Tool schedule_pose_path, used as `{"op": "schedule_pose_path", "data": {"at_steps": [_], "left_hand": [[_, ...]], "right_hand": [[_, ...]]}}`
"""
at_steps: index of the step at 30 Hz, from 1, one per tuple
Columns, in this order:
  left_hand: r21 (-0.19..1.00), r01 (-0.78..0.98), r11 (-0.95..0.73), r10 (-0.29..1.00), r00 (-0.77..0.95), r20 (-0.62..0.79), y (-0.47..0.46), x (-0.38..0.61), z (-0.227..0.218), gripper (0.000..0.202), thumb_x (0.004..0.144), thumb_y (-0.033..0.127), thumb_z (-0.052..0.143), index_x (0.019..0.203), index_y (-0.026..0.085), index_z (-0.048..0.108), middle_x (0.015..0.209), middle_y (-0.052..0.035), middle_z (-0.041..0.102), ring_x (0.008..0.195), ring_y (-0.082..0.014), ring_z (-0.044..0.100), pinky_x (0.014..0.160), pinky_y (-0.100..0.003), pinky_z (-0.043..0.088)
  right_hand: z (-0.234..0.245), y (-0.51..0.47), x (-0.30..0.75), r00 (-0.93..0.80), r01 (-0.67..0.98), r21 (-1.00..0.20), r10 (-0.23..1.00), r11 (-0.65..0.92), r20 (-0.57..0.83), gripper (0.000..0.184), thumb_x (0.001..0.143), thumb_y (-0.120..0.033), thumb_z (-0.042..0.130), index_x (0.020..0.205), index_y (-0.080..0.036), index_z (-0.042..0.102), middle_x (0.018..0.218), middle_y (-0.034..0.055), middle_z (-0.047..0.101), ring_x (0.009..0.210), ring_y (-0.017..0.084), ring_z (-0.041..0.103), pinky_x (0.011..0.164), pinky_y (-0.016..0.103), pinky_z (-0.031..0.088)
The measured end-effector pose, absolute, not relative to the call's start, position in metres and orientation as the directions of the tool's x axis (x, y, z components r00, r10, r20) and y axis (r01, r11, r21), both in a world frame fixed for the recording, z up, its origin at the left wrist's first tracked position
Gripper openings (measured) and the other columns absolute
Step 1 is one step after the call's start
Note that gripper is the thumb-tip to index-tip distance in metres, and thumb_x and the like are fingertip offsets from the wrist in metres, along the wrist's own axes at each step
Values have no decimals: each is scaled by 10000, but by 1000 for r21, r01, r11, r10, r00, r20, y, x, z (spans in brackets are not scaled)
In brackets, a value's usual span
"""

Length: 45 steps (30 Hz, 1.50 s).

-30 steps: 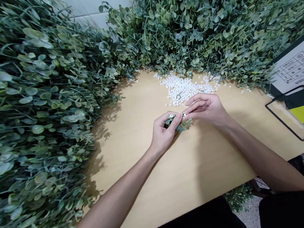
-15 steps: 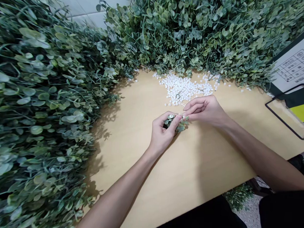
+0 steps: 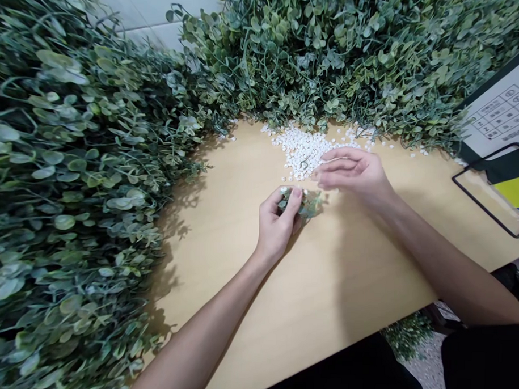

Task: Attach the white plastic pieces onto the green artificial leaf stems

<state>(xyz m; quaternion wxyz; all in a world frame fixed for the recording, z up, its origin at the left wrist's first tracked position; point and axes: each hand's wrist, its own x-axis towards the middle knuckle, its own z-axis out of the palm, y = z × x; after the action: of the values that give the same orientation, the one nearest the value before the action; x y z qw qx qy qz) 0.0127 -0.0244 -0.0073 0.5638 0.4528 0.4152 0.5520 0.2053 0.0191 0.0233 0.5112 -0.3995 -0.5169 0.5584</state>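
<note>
My left hand (image 3: pixel 276 220) is closed around a small artificial green leaf sprig (image 3: pixel 311 205), with the thumb pressed on top. A few small white pieces show on the sprig near the thumb; its leaf ends stick out to the right and are blurred. Up and to the right, my right hand (image 3: pixel 356 172) hovers apart from the sprig. Its fingers are stretched out and slightly spread, with the tips smeared by motion, and I see nothing in them. Just beyond the fingertips lies a heap of tiny white pieces (image 3: pixel 301 148) on the table (image 3: pixel 224 227).
Dense artificial foliage (image 3: pixel 73 171) is piled along the left side, and more foliage (image 3: pixel 332 55) lines the back. On the right stand a box with a printed table (image 3: pixel 503 115) and a black wire frame (image 3: pixel 484 211). Greenery (image 3: pixel 408 336) also shows below the table edge.
My right hand has drawn away from the sprig, up and back toward the white heap, and its fingers have spread. The left hand keeps its hold, its thumb moved slightly left.
</note>
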Motion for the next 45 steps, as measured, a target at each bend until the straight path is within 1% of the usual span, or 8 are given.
{"op": "schedule_pose_path", "data": {"at_steps": [5, 8, 12, 18, 24, 29, 34, 45], "left_hand": [[959, -282, -11, 1000, -5, 10, -21, 15, -7, 441, 645, 347, 984, 905, 189, 665, 778, 26, 671, 629, -82, 610, 575, -192, 516], [961, -276, -3, 1000, -8, 1, -22, 16, -7, 410, 635, 280, 989, 863, 184, 663, 856, -2, 726, 779, -131, 695, 745, -260, 600], [963, -265, -57, 998, -29, 52, -22, 15, -10, 315, 720, 287, 946, 845, 190, 674, 837, 1, 711, 772, -125, 693, 731, -256, 592], [941, -337, -12, 1000, -17, 7, -20, 14, -12, 381, 713, 301, 951, 930, 196, 656, 871, -9, 737, 820, -166, 746, 789, -326, 639], [917, -399, -7, 999, 37, 24, -21, 16, -4, 358, 721, 269, 943, 904, 190, 645, 746, 38, 614, 577, -69, 569, 515, -199, 472], [936, -352, -22, 1000, 10, 27, -20, 15, -4, 317, 738, 326, 930, 896, 173, 702, 762, 17, 582, 613, -68, 516, 525, -197, 422], [958, -287, 17, 1000, -2, -19, -19, 12, -9, 344, 752, 382, 911, 969, 159, 763, 773, -3, 604, 654, -86, 509, 571, -211, 414], [968, -252, -2, 1000, 21, 7, -21, 10, -7, 307, 811, 429, 859, 831, 153, 727, 691, 20, 483, 608, -85, 373, 549, -240, 313]], "right_hand": [[19, 31, 221, 132, 143, -949, 945, 280, 299, 317, 780, -432, 864, 941, -198, 723, 729, 16, 741, 620, 159, 674, 591, 298, 551], [22, 30, 233, -69, 434, -814, 915, 386, 397, 199, 804, -341, 813, 920, -194, 745, 685, -3, 711, 615, 150, 634, 666, 309, 518], [29, 29, 245, -432, 577, -590, 824, 565, 366, 163, 769, -251, 791, 920, -202, 755, 759, 4, 750, 786, 199, 684, 849, 348, 493], [26, 31, 247, -496, 629, -536, 822, 563, 281, 133, 739, -159, 724, 860, -205, 754, 814, 11, 777, 802, 196, 704, 829, 312, 482], [24, 27, 236, -358, 497, -728, 876, 472, 323, 74, 786, -179, 744, 856, -191, 764, 814, 15, 763, 729, 160, 676, 737, 287, 506], [27, 20, 219, -214, 52, -976, 957, 210, 194, 322, 685, -335, 938, 870, -204, 710, 879, 36, 767, 786, 171, 707, 754, 305, 587], [26, 19, 211, -222, -185, -981, 970, 56, 97, 458, 604, -348, 995, 882, -204, 661, 911, 37, 786, 777, 158, 708, 700, 283, 599], [14, 19, 200, -334, -332, -926, 941, -177, -60, 447, 624, -300, 989, 868, -195, 631, 921, 14, 774, 664, 97, 649, 611, 239, 495]]}}
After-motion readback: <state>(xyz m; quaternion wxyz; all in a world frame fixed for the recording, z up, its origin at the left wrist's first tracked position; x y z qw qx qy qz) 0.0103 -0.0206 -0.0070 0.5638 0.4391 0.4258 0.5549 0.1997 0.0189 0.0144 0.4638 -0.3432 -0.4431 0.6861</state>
